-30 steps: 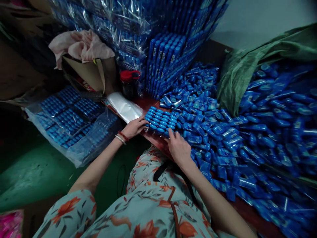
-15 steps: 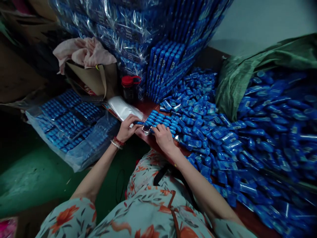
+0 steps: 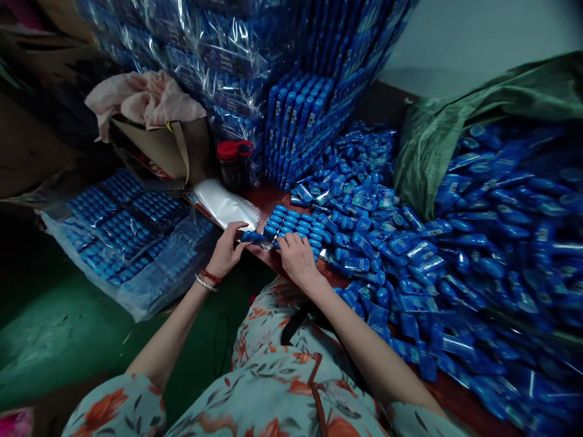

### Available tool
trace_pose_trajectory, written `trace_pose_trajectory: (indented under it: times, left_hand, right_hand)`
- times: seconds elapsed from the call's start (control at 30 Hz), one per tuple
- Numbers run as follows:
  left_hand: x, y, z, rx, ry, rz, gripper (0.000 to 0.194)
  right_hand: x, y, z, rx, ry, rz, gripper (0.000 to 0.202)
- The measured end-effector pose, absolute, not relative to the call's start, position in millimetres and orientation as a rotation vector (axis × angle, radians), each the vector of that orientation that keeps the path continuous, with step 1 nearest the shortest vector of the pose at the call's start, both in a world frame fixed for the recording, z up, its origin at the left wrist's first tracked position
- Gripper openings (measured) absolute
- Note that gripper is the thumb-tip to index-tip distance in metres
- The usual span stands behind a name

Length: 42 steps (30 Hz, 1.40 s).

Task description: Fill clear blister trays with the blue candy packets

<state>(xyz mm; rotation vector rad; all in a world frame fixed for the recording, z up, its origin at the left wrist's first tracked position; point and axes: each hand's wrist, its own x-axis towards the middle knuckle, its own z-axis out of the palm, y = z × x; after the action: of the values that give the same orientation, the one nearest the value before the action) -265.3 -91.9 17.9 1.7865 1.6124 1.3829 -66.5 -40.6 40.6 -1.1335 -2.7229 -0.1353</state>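
Observation:
In the head view, my left hand pinches a small blue bottle that lies sideways, just left of a neat block of blue bottles. This block sits in rows near the table's front edge. My right hand is closed, with curled fingers at the block's near side. What its fingertips grip there is hidden. A shiny bit of clear film shows between the two hands. Behind my left hand lies a stack of clear plastic bags.
Loose blue bottles heap across the table to the right, beside a green sack. Wrapped stacks rise behind. A red-lidded drink bottle and a bag with a pink cloth stand left. Packed blocks lie lower left.
My left hand has drawn slightly left and down from the block, with the blue bottle in its fingers. My right hand stays at the block's near side. The view has shifted a little.

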Motion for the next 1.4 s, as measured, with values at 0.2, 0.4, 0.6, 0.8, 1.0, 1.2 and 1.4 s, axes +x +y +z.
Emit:
trace_pose_trajectory:
  times: [0.2, 0.4, 0.6, 0.8, 1.0, 1.2, 1.4]
  left_hand:
    - [-260, -89, 7, 2.395, 1.386, 1.174, 0.038]
    - [-265, -75, 7, 2.560, 1.224, 1.029, 0.039]
    - [-267, -60, 29, 2.597, 1.144, 0.818, 0.038]
    - [-269, -46, 39, 2.597, 1.098, 0.576, 0.034]
    - [-257, -52, 37, 2.630, 1.232, 0.478, 0.028]
    - [-260, -52, 29, 2.656, 1.234, 0.559, 0.031]
    - [-258, -56, 20, 2.656, 1.192, 0.782, 0.036]
  right_hand:
    - [-66, -40, 41, -1.095, -2.712, -0.161, 0.017]
    - [-65, -39, 37, -1.073, -2.681, -0.191, 0.015]
    - [-64, -41, 39, -1.132, -2.623, -0.078, 0.014]
    - [-65, -41, 41, -1.161, -2.632, -0.053, 0.014]
    - [-64, -42, 36, -1.123, -2.572, -0.001, 0.016]
    - [-48, -37, 52, -1.043, -2.233, 0.401, 0.023]
    - [-21, -30, 78, -1.107, -1.943, 0.536, 0.019]
